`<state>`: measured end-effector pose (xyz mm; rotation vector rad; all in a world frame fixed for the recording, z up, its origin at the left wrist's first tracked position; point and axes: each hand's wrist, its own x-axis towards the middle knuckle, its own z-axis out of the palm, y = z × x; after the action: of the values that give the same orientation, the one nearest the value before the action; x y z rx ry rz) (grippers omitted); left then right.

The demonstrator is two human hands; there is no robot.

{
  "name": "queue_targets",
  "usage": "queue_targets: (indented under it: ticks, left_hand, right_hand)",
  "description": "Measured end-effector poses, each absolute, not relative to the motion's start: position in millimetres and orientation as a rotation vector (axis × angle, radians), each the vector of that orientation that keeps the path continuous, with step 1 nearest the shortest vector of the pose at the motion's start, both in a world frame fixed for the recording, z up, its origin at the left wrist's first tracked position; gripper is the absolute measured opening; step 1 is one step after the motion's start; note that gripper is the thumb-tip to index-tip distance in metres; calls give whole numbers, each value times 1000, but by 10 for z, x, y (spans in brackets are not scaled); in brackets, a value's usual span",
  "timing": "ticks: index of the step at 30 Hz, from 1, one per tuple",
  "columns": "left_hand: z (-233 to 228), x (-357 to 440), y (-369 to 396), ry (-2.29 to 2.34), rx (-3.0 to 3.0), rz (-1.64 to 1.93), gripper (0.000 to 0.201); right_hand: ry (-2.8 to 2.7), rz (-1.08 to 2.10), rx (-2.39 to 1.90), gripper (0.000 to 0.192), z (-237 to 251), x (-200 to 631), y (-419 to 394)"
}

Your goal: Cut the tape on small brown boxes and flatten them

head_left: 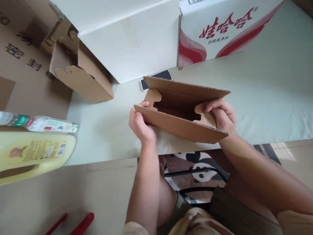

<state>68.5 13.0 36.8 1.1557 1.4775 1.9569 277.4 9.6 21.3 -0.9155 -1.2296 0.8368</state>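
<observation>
A brown corrugated cardboard box, half folded with its top open, stands at the near edge of a pale green table. My left hand grips the box's left end, thumb over the near wall by the left side flap. My right hand grips the right end, fingers curled over the right tabbed flap, pressing it inward. The far wall of the box stands up behind both hands.
A phone lies just behind the box. Farther back stand a white carton and a red-and-white printed carton. A second folded brown box sits at left, with a water bottle and a yellow jug near it.
</observation>
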Motion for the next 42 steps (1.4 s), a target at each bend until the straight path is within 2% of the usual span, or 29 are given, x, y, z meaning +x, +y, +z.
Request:
queue_targets:
  ticks: [18, 27, 40, 42]
  left_hand:
    - [377, 690, 127, 1435, 1135, 1972, 34]
    - [388, 696, 126, 1512, 1147, 1925, 37]
    - [369, 684, 129, 1473, 1143, 1927, 38]
    - [367, 683, 132, 1450, 1163, 1956, 36]
  right_hand:
    - [-1264, 791, -960, 33, 270, 2767, 107]
    - [-1237, 842, -938, 24, 189, 2782, 101]
    - [-1265, 849, -910, 26, 194, 2775, 98]
    - [-1282, 863, -930, 22, 169, 2801, 105]
